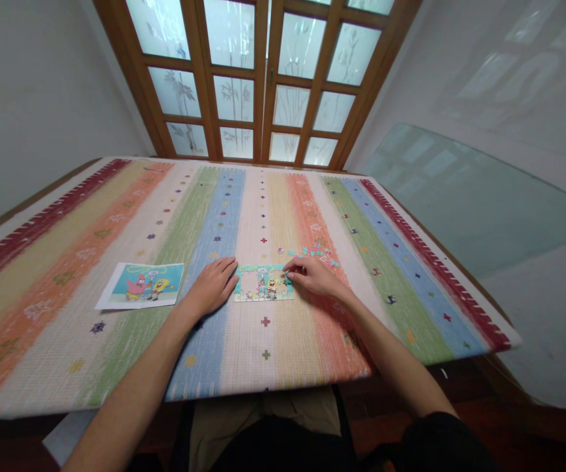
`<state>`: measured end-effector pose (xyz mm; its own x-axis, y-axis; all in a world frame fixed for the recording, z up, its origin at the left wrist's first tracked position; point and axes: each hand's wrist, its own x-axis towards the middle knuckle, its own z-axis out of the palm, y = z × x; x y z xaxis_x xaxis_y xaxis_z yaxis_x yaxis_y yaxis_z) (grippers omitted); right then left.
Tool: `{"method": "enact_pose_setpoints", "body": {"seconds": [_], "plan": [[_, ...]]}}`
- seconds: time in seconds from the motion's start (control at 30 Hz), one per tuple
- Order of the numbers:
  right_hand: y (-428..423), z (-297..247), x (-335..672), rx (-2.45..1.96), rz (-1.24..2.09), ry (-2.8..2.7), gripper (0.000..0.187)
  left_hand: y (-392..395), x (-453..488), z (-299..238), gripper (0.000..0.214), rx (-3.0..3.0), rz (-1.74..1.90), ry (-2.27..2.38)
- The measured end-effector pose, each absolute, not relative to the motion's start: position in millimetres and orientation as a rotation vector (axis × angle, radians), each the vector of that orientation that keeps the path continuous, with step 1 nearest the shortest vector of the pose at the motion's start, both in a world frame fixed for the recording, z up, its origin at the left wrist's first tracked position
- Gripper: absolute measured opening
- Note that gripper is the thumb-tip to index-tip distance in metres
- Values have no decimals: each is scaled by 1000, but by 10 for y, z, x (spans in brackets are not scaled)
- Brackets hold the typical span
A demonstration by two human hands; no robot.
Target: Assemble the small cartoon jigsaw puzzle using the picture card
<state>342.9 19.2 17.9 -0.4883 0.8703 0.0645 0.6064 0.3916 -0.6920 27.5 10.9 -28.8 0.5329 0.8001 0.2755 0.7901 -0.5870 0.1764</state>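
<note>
A small, partly assembled jigsaw puzzle [250,296] with cartoon figures lies flat near the table's front; bare beige patches show in it. My left hand [212,283] rests flat beside its left edge, fingers stretched out and touching or almost touching the border. Over the puzzle's upper right side, my right hand [312,275] has its thumb and forefinger pinched on what looks like a small puzzle piece, mostly hidden by the fingertips. Just beyond that hand, several loose puzzle pieces [307,252] are scattered on the cloth.
To the left lies a printed reference picture [147,286] of the cartoon figures on white paper. A striped tablecloth [164,354] covers the wide table. Behind it stand wooden doors with glass panes [238,98]. A pale glass panel [474,190] is on the right.
</note>
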Motion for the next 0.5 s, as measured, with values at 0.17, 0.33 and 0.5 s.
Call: {"method": "enact_pose_setpoints", "body": {"seconds": [0.17, 0.33, 0.5], "plan": [[208, 142, 3459, -1190, 862, -2228, 24, 113, 279, -296, 44, 2724, 526, 1410], [207, 116, 3494, -1182, 911, -2214, 24, 108, 289, -276, 44, 2707, 514, 1412], [185, 129, 3512, -1204, 954, -2187, 20, 96, 296, -251, 45, 2703, 503, 1424]]}}
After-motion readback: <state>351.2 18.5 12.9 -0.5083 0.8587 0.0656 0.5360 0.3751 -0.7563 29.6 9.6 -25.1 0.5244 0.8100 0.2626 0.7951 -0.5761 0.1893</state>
